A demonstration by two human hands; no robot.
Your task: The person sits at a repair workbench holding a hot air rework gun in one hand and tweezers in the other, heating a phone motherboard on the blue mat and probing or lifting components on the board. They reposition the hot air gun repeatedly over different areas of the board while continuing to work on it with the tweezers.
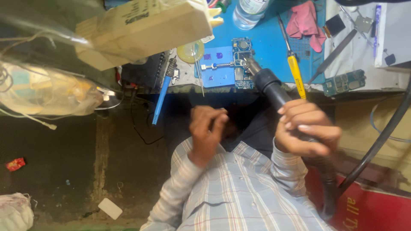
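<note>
Surface: a blue work mat [261, 47] on a cluttered bench, its front edge running across the upper part of the view, a white sheet [364, 55] beside it.
Room: a dark, dusty floor [64, 171] below the bench, with a small white card [110, 208] and a red scrap [16, 164] lying on it.
Tool: a black hot-air handpiece with a metal nozzle [267, 81] — thick hose trailing back under the arm, nozzle tip just over the board.
Board: a blue-green phone circuit board [242, 62] clamped in a blue holder on the mat.
Right hand [306, 128]: fingers wrapped tight around the handpiece grip.
Left hand [207, 130]: raised off the bench, fingers curled loosely together — holding nothing visible.
Nearby: a yellow-handled screwdriver [295, 72], a blue-handled soldering iron [162, 96], a pink cloth [306, 21], metal tweezers [198, 68], a clear plastic bottle [250, 10].
</note>
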